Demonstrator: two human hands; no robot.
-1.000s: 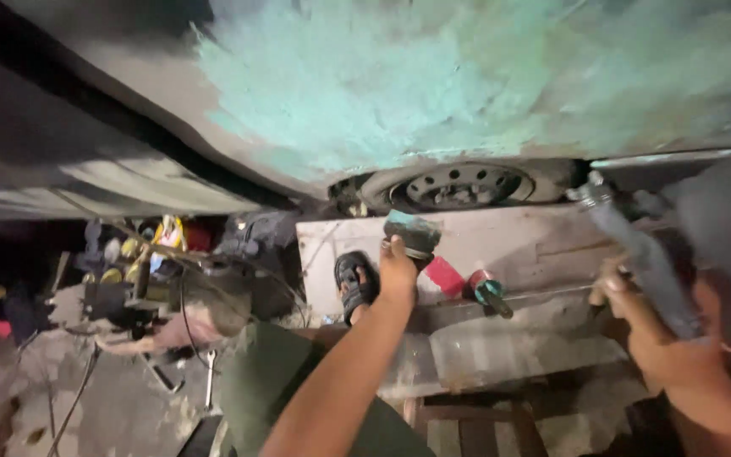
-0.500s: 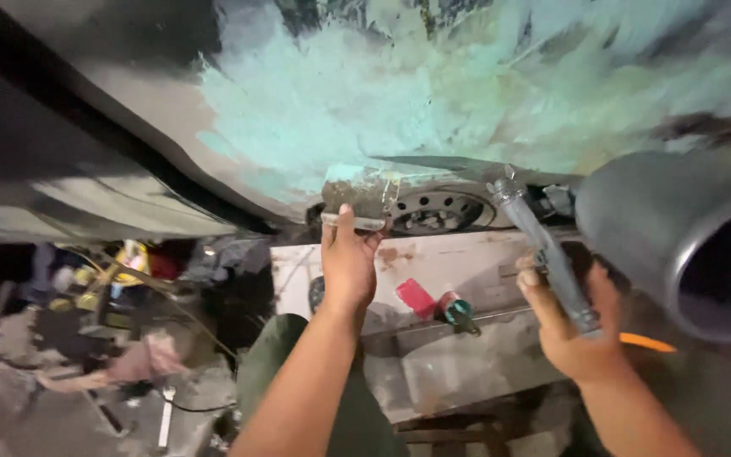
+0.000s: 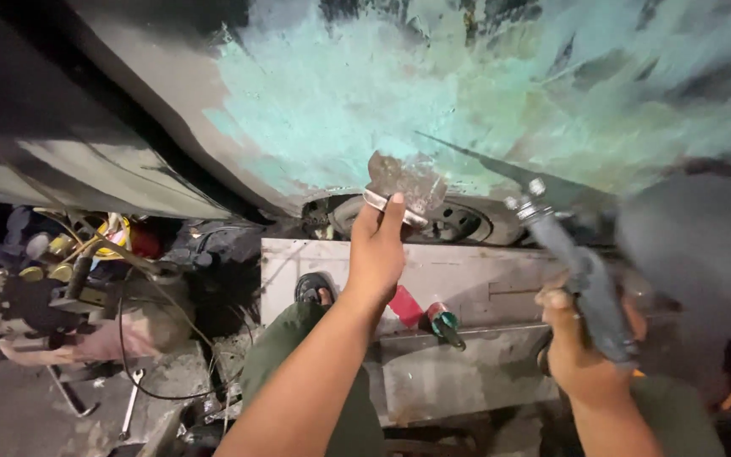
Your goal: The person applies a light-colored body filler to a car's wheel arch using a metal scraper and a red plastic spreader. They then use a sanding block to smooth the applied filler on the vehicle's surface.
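while the left hand [image 3: 376, 254] reaches up, it pinches a small flat scraper [image 3: 402, 184] between thumb and fingers, blade pressed against the car panel [image 3: 357, 101] right at the lower edge of the pale green filler patch [image 3: 340, 93]. the scraper sits just above the wheel [image 3: 446, 222], which peeks out under the panel's rim. off to the right of the scraper, the right hand [image 3: 581, 347] is wrapped tight around the grip of a grey spray gun [image 3: 581, 279], its nozzle tilted up toward the panel and close to the same green patch. below the scraper, behind the left forearm, a light metal box [image 3: 467, 338] stands with a red and green tool [image 3: 433, 317] lying on its ledge. lower left of the scraper, a sandalled foot [image 3: 315, 290] shows beside an olive trouser leg [image 3: 285, 355]. far left of it, a heap of tools and cables [image 3: 69, 279] crowds the floor, a spanner [image 3: 131, 410] lying on the concrete near them.
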